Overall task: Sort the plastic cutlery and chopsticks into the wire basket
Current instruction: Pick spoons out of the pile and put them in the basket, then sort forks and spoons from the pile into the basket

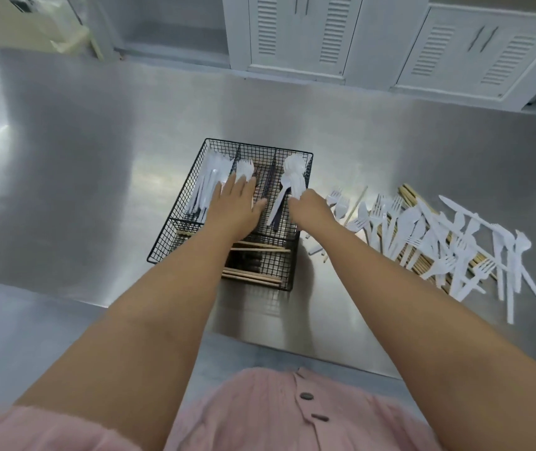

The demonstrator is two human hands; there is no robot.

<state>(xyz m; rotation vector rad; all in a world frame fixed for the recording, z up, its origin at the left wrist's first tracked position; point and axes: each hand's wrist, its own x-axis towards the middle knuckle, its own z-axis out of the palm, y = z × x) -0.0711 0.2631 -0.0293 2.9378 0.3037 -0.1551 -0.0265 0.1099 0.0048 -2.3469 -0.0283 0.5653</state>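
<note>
The black wire basket (195, 177) sits on the steel table (64, 157). It holds knives (209, 183) at 10 o'clock, forks (245, 167) in the middle, spoons (292, 177) at 1 o'clock, and chopsticks (256, 245) at 6 o'clock. Arms hide part of it. The left hand (237, 206) lies flat and open on the forks. The right hand (309, 206) pinches the spoon handles. A loose pile (439, 236) waits at 3 o'clock.

Steel counter (81, 151) spans view; white louvred cabinet doors (295, 30) behind; cream bag-like object (22, 24) far left; pink buttoned garment (292, 415) at bottom.
</note>
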